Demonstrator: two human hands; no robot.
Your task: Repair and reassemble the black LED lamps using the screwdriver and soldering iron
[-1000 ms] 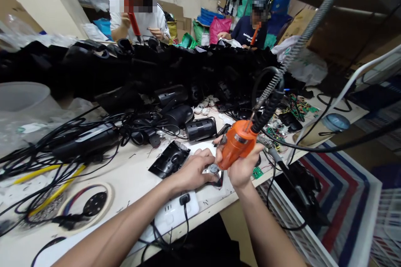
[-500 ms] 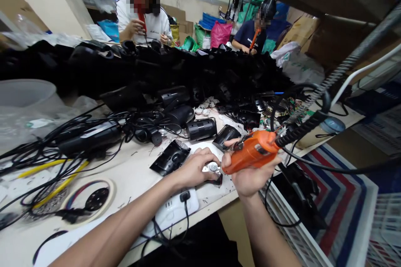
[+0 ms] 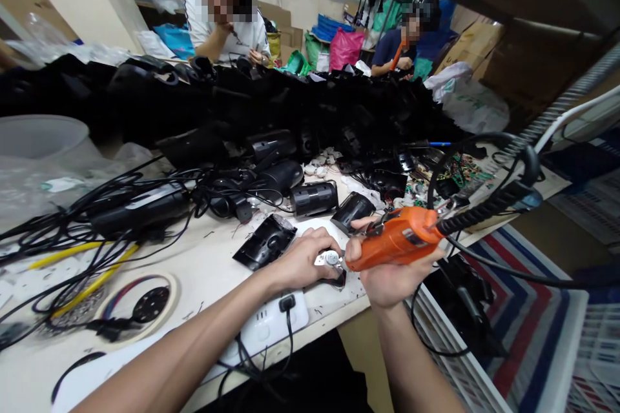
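At a cluttered bench (image 3: 208, 258), a person works with two bare hands around an orange electric screwdriver (image 3: 392, 242). The right hand (image 3: 394, 281) wraps the screwdriver's body, fingers closed around it, its nose aimed left. Just left of that nose, the left hand (image 3: 303, 261) pinches a small silvery metal part (image 3: 331, 259) with a pale round top, thumb and fingers nearly closed on its edges. A dark piece (image 3: 340, 280) shows below the metal part. Farther left of the screwdriver lies an open black plastic shell (image 3: 265, 244); just beyond the screwdriver sits a curved black housing (image 3: 353, 211).

The step in hand appears to be turning a screw in the metal part, though whether in or out cannot be told. The next move seems to call for a steady left pinch and the screwdriver kept in line with the fastening point.

The screwdriver's tip and any screw are too small to make out, so contact is uncertain. The left hand covers part of the metal piece. Beyond the screwdriver, a black heap (image 3: 290, 103) is too dark to separate into items, and the coiled spring (image 3: 576, 93) to its right runs out of frame.
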